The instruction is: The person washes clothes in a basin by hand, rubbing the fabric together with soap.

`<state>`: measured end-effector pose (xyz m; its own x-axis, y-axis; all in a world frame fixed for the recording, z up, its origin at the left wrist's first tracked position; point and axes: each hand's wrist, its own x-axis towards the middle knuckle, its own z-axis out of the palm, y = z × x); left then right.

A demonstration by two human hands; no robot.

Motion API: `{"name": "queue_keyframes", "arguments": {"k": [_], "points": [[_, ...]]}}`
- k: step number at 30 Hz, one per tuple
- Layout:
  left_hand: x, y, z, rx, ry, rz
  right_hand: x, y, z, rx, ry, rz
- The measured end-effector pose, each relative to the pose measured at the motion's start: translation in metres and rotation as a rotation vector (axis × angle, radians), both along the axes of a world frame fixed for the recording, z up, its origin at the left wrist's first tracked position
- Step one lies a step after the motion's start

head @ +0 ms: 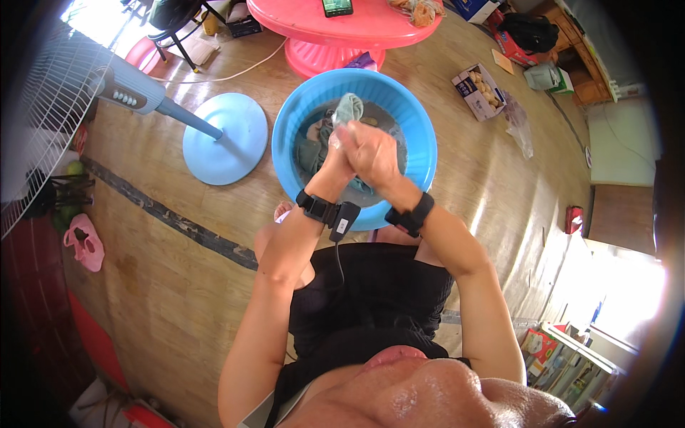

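A large blue plastic basin (pixel 423 144) stands on the floor before me, with greyish water and several wet cloths (pixel 310 154) in it. My left hand (pixel 338 155) and my right hand (pixel 374 152) are pressed together above the water, both closed around a wet grey-green cloth (pixel 349 108). A bunched end of that cloth sticks out beyond my fingers, towards the far side of the basin. The part between my palms is hidden. Black straps are around both wrists, and the left one carries a small black device (pixel 344 220) with a cable.
Beyond the basin is a pink plastic table (pixel 374 35) with a phone (pixel 337 6) and a plastic bag. A standing fan with a round blue base (pixel 225 155) is on the left. An open carton (pixel 473 101) and a clear plastic bag (pixel 519 125) lie on the floor to the right.
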<state>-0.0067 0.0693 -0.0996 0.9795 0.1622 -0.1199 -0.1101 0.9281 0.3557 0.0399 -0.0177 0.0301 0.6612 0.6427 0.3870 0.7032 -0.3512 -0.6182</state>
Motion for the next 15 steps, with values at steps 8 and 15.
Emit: {"name": "queue_keyframes", "arguments": {"k": [8,15], "points": [[0.026,-0.04,0.06,0.099,0.438,0.035,0.022,-0.027,-0.012,-0.053,-0.084,-0.139],[0.03,-0.051,0.061,0.076,0.401,0.092,0.031,-0.036,-0.017,-0.009,0.039,-0.198]]}}
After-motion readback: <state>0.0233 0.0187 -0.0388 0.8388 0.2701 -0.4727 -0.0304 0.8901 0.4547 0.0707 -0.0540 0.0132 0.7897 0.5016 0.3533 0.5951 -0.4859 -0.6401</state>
